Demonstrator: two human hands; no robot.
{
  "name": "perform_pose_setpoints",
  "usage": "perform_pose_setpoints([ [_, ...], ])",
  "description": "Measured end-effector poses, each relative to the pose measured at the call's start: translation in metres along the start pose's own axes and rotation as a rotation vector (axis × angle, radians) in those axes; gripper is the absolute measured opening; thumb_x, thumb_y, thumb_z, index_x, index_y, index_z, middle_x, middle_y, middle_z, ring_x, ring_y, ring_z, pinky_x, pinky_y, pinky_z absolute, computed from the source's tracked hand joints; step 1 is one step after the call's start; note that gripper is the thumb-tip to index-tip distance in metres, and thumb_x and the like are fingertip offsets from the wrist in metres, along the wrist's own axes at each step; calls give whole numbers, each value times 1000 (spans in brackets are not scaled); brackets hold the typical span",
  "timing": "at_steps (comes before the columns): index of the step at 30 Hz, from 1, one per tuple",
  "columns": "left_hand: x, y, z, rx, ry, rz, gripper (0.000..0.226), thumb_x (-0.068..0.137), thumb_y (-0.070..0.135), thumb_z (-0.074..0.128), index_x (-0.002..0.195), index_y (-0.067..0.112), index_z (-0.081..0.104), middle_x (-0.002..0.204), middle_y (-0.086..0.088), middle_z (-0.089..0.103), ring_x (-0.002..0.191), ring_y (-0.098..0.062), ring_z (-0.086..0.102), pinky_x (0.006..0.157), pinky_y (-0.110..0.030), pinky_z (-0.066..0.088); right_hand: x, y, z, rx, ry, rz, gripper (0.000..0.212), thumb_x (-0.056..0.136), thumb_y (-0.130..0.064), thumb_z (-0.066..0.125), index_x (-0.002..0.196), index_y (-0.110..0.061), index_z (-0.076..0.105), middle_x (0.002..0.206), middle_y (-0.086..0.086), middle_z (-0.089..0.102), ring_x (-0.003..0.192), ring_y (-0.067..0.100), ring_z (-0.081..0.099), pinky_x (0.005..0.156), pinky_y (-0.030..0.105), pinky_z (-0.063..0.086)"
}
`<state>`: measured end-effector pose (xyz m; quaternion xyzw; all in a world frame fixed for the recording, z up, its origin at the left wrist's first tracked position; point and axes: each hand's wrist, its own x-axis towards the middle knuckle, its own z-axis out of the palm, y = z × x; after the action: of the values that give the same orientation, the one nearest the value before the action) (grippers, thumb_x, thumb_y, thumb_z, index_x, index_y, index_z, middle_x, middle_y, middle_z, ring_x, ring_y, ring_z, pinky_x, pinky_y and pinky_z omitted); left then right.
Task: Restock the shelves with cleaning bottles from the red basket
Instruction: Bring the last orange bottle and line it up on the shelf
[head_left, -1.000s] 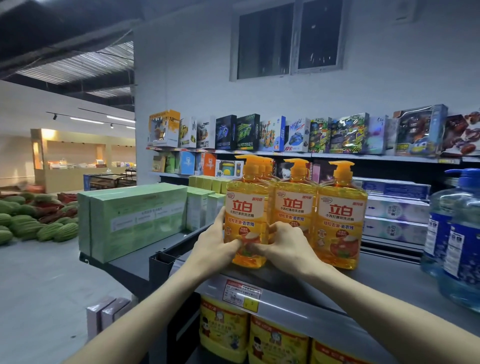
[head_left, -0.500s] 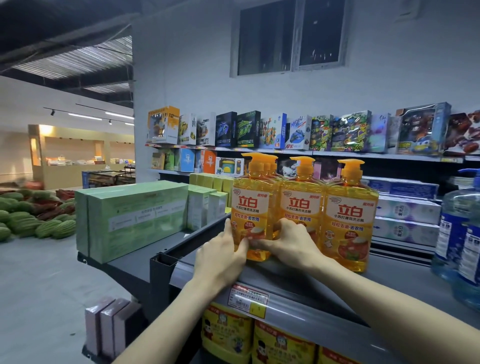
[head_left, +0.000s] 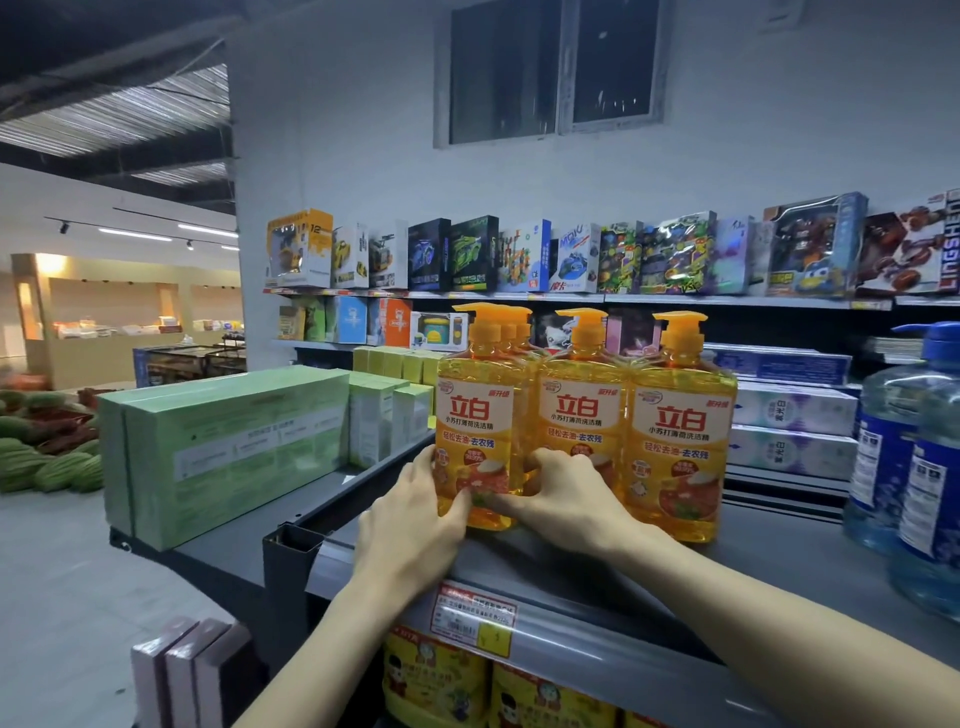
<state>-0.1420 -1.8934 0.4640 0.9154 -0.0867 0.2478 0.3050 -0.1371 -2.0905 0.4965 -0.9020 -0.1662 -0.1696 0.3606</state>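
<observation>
Both hands are on the leftmost yellow bottle (head_left: 475, 415) at the front of the grey shelf (head_left: 779, 561) — the left hand (head_left: 410, 525) wraps its lower left side, the right hand (head_left: 561, 499) pinches its lower right. Two matching bottles (head_left: 675, 431) stand touching alongside, upright, with blue jugs (head_left: 914, 447) further right.

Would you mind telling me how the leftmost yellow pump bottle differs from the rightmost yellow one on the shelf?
The leftmost yellow bottle is gripped low down by both the left hand and the right hand; the rightmost yellow bottle stands untouched. The leftmost has more bottles lined up behind it; none show behind the rightmost. Both stand upright on the grey shelf, with matching labels and orange pumps.
</observation>
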Motion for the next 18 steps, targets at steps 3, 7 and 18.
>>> perform_pose_setpoints([
  [3, 1, -2, 1, 17, 10, 4, 65, 104, 63, 44, 160, 37, 27, 148, 6, 60, 124, -28, 65, 103, -47, 50, 3, 1, -1, -20, -19, 18, 52, 87, -53, 81, 129, -26, 68, 116, -15, 74, 84, -6, 64, 74, 7, 49],
  [7, 0, 1, -1, 39, 31, 29, 60, 105, 60, 45, 159, 42, 26, 134, 6, 68, 119, -27, 68, 99, -45, 50, 7, 6, 1, -53, -18, 50, 56, 86, -52, 83, 131, -24, 65, 122, -11, 74, 97, 3, 69, 85, 16, 55],
  [18, 0, 6, -8, 126, -90, 0, 69, 103, 54, 48, 163, 40, 17, 118, -1, 72, 113, -33, 67, 91, -43, 49, 1, -4, -2, -38, -51, 110, 54, 86, -42, 86, 132, -22, 66, 125, -6, 75, 112, 15, 72, 101, 33, 58],
])
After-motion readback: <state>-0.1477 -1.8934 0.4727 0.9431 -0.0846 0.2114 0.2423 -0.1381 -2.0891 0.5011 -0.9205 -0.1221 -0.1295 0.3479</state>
